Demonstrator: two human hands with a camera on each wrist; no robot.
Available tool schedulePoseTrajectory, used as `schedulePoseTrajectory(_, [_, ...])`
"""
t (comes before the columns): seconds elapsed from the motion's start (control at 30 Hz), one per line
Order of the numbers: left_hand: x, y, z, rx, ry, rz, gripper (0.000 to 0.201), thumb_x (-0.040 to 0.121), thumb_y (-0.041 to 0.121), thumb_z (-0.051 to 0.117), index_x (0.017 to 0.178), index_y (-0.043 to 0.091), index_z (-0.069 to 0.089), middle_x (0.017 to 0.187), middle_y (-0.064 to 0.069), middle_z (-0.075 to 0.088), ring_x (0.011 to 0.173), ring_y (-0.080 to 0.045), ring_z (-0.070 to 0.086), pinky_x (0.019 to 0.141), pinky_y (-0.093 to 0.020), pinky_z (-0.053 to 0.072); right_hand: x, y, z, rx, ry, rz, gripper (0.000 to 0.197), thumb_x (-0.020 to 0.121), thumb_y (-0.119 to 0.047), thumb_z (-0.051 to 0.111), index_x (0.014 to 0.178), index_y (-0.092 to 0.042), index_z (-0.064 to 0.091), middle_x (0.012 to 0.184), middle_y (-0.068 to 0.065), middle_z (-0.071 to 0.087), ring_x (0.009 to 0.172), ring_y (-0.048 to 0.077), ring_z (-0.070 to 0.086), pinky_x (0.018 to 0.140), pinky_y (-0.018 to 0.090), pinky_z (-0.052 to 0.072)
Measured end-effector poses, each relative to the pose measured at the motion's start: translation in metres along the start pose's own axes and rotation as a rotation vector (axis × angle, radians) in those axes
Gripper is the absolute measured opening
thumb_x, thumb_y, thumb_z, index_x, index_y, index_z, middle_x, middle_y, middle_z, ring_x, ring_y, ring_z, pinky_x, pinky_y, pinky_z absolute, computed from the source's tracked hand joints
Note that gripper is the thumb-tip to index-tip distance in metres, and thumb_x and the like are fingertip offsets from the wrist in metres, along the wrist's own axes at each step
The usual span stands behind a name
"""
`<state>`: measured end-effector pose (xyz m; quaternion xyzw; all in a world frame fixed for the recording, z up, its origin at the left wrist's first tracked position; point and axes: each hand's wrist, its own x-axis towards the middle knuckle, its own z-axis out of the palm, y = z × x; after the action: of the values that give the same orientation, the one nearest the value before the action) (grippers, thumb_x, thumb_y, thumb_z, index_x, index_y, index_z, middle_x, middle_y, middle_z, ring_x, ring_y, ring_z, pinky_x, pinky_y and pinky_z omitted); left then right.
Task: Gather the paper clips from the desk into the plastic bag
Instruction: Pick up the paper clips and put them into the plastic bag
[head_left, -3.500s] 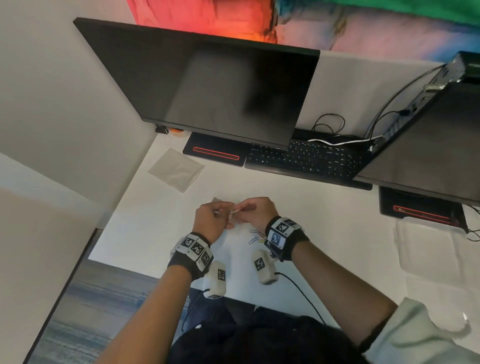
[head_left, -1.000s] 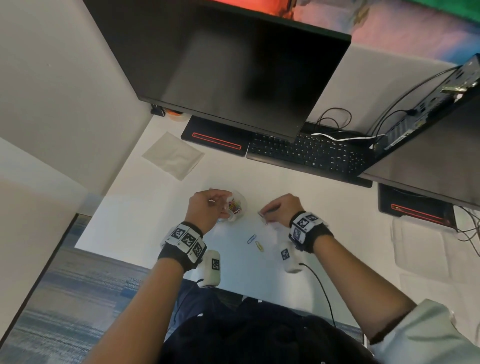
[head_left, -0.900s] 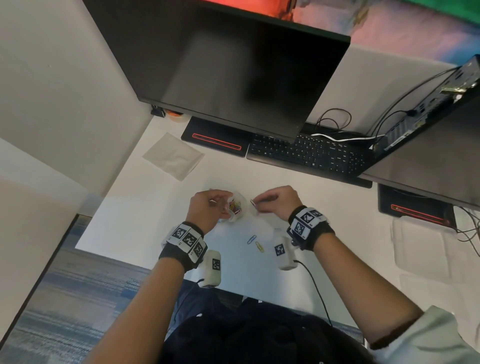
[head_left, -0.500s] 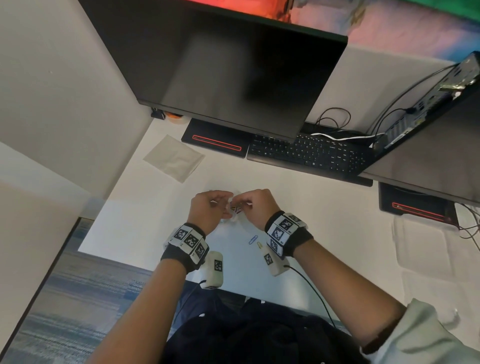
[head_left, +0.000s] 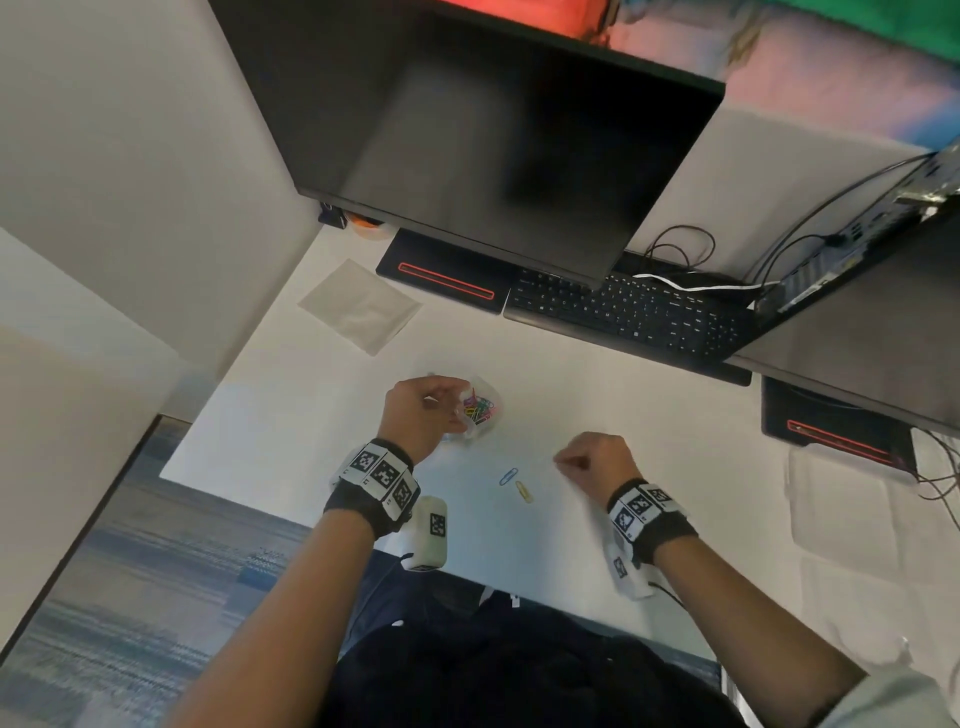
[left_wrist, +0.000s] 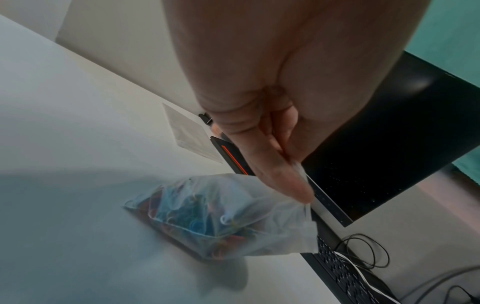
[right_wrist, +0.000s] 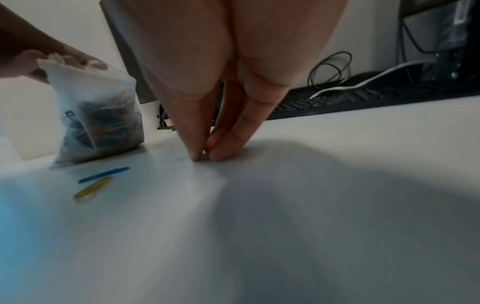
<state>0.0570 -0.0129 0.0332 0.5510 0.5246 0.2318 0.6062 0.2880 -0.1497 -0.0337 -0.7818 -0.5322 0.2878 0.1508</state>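
Now right hand (head_left: 595, 460) fingers (right_wrist: 197, 150) pinched together at counter (head_left: 597, 405) on a small clip, barely visible. Left hand (head_left: 423, 415) pinches bag (head_left: 480, 408) rim. Blue clip (head_left: 508, 476), yellow clip (head_left: 523, 491) lie loose nearby. Best: slide nail under, lift cleanly, keep bag mouth open.

Both hands' fingers (right_wrist: 197, 142) pinched.

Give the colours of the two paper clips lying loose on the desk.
Blue clip and yellow clip; clearest in the head view.
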Motion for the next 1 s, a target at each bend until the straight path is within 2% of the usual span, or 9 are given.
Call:
schedulePoseTrajectory(0.07, [-0.002,0.001,0.001,0.019,-0.002,0.002,0.017,0.094,0.001,0.059,0.102,0.006,0.073,0.085,-0.014,0.067,0.069,-0.03,0.07,0.061,-0.024,0.06,0.003,-0.011,0.007,0.038,0.045,-0.001,0.007,0.081,-0.016,0.072,0.084,-0.017,0.079,0.086,0.001,0.073,0.079,0.015,0.067,0.078,0.021,0.052])
schedulePoseTrajectory(0.2, [-0.003,-0.001,0.001,0.031,0.001,0.0,0.021,0.095,0.0,0.057,0.099,0.011,0.074,0.081,-0.015,0.067,0.069,-0.03,0.072,0.068,-0.032,0.063,0.014,-0.04,0.023,-0.096,-0.1,-0.214,0.023,0.094,-0.013,0.054,0.103,-0.011,0.074,0.103,0.009,0.067,0.095,0.024,0.06,0.089,0.032,0.046])
schedulePoseTrajectory(0.3, [-0.004,-0.002,-0.002,0.041,0.015,0.02,0.019,0.095,0.004,0.058,0.096,0.014,0.074,0.084,-0.017,0.067,0.072,-0.034,0.073,0.073,-0.039,0.063,0.015,-0.05,0.031,-0.269,-0.257,-0.428,0.027,0.085,0.003,0.049,0.103,-0.002,0.069,0.108,0.015,0.062,0.093,0.032,0.057,0.082,0.037,0.047])
schedulePoseTrajectory(0.37, [-0.004,-0.004,-0.004,0.043,0.027,0.018,0.021,0.095,0.002,0.057,0.096,0.014,0.074,0.086,-0.017,0.067,0.074,-0.037,0.073,0.076,-0.042,0.062,0.011,-0.043,0.032,-0.273,-0.282,-0.467,0.03,0.082,0.007,0.049,0.104,0.0,0.068,0.107,0.016,0.062,0.09,0.033,0.059,0.078,0.038,0.051])
schedulePoseTrajectory(0.53, [-0.005,-0.008,-0.006,0.026,0.029,0.001,0.023,0.095,0.0,0.055,0.1,0.012,0.074,0.081,-0.014,0.066,0.072,-0.036,0.073,0.078,-0.046,0.061,-0.001,-0.017,0.03,-0.297,-0.335,-0.604,0.033,0.082,-0.007,0.06,0.115,-0.006,0.064,0.111,0.012,0.057,0.089,0.025,0.057,0.076,0.033,0.051])
schedulePoseTrajectory(0.63, [-0.004,-0.009,-0.004,0.021,0.026,-0.006,0.022,0.095,0.002,0.057,0.097,0.014,0.075,0.079,-0.011,0.065,0.066,-0.03,0.072,0.077,-0.047,0.062,-0.001,-0.012,0.027,-0.31,-0.323,-0.627,0.026,0.086,-0.019,0.066,0.111,-0.009,0.065,0.106,0.009,0.057,0.084,0.022,0.058,0.074,0.035,0.053])
schedulePoseTrajectory(0.73, [-0.003,-0.007,-0.003,0.02,0.021,-0.009,0.022,0.095,0.002,0.057,0.095,0.014,0.074,0.077,-0.01,0.065,0.063,-0.026,0.071,0.077,-0.047,0.062,-0.001,-0.01,0.028,-0.253,-0.258,-0.654,0.012,0.087,-0.017,0.067,0.096,-0.011,0.072,0.09,0.007,0.059,0.068,0.022,0.059,0.061,0.035,0.054])
schedulePoseTrajectory(0.8, [-0.003,-0.006,-0.002,0.024,0.02,-0.008,0.02,0.095,0.001,0.056,0.097,0.012,0.074,0.076,-0.009,0.064,0.061,-0.023,0.071,0.076,-0.046,0.062,-0.001,-0.007,0.031,-0.227,-0.217,-0.637,0.009,0.087,-0.017,0.067,0.09,-0.012,0.075,0.084,0.005,0.06,0.064,0.021,0.06,0.059,0.031,0.053])
schedulePoseTrajectory(1.0, [-0.002,-0.006,-0.003,0.023,0.021,-0.017,0.019,0.095,0.002,0.057,0.1,0.009,0.074,0.076,-0.011,0.064,0.06,-0.022,0.071,0.076,-0.046,0.062,-0.003,-0.01,0.026,-0.172,-0.253,-0.347,0.01,0.086,-0.028,0.062,0.084,-0.021,0.069,0.088,-0.004,0.064,0.08,0.013,0.058,0.077,0.029,0.05])
